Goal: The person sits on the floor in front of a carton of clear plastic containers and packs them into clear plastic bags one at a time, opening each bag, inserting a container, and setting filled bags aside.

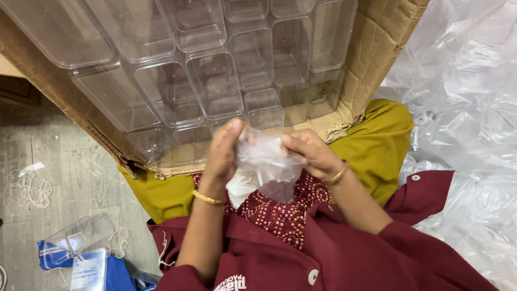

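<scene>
from up here i see both hands working a small clear plastic bag (pixel 265 161) held just above the lap, at about 6 o'clock from the cardboard box (pixel 371 48) of clear plastic containers (pixel 215 81). my worry is the film: it looks thin and bunched, and if the two hands pull apart unevenly i judge it could tear or slip out of one pinch. the box edge sits just beyond the knuckles at 12 o'clock, so a wide pull could knock the nearest container loose

the left hand (pixel 225 153) is curled, thumb and fingers closed together on the bag's left edge, a gold bangle (pixel 207 198) at the wrist. the right hand (pixel 309 153) is likewise pinched tight on the bag's right edge, fingers folded over the film, no gap that i can see. whether anything lies inside the bag i cannot tell; it is too crumpled

at 3 o'clock lies a heap of loose plastic sheeting (pixel 468 108); at 8 o'clock, on the floor, another clear container (pixel 78 237) rests on blue cloth (pixel 116 272)
</scene>
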Tool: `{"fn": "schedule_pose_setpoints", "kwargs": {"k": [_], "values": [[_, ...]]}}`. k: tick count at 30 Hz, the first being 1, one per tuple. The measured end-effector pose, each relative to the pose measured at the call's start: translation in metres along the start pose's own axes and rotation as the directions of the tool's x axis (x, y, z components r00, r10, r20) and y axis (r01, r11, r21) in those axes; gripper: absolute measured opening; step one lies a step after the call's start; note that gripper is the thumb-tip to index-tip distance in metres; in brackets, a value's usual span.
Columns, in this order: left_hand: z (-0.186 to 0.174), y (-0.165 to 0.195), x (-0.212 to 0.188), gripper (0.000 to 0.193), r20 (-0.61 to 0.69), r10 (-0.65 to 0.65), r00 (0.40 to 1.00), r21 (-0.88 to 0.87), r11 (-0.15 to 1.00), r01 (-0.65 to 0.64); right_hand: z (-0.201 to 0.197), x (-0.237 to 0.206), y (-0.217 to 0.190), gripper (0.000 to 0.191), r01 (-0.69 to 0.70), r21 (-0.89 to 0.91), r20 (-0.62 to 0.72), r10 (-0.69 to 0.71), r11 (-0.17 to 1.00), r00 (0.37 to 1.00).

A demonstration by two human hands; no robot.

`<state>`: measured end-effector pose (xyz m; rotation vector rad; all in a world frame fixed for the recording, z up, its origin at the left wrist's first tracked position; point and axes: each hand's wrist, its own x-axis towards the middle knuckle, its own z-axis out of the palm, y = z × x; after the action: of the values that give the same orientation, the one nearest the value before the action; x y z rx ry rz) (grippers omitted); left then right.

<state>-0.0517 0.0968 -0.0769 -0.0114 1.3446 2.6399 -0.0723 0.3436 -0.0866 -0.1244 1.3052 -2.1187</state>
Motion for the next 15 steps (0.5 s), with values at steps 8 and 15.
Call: {"fn": "schedule_pose_setpoints", "kwargs": {"k": [8, 15], "values": [[0.002, 0.006, 0.000, 0.025, -0.026, 0.177, 0.984, 0.689, 0.717, -0.110, -0.008, 0.002, -0.031, 0.012, 0.384, -0.033, -0.118, -0.385, 0.923, 0.915], [0.029, 0.007, 0.003, 0.036, 0.102, 0.501, 0.860, 0.985, 0.068, -0.157, 0.028, 0.040, -0.045, 0.035, 0.204, -0.977, 0.117, -0.653, 0.059, 0.749]]}}
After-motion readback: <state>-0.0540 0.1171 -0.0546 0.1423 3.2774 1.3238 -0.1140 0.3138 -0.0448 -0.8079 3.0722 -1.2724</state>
